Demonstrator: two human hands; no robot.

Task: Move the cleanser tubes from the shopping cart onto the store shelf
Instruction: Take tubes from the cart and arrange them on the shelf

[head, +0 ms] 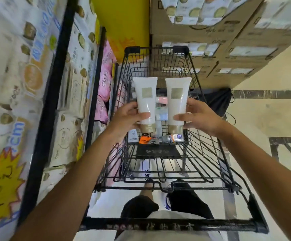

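Left hand (127, 117): grips the left cleanser tube (145, 100) near its gold cap, thumb across the front.
Right hand (202, 117): grips the right cleanser tube (177, 101) low on its body, cap downward.
Tubes: upright, side by side, apart, above the shopping cart (158, 159).
Cart contents: small bottles and tubes (158, 136) below the hands.
Store shelf (54, 94): left of the cart.

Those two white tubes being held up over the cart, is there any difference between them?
Hardly any. The left tube is in the left hand, the right tube in the right hand. The left tube leans slightly left, the right slightly right. Both are white, gold caps down, with a beige label, held above the cart.
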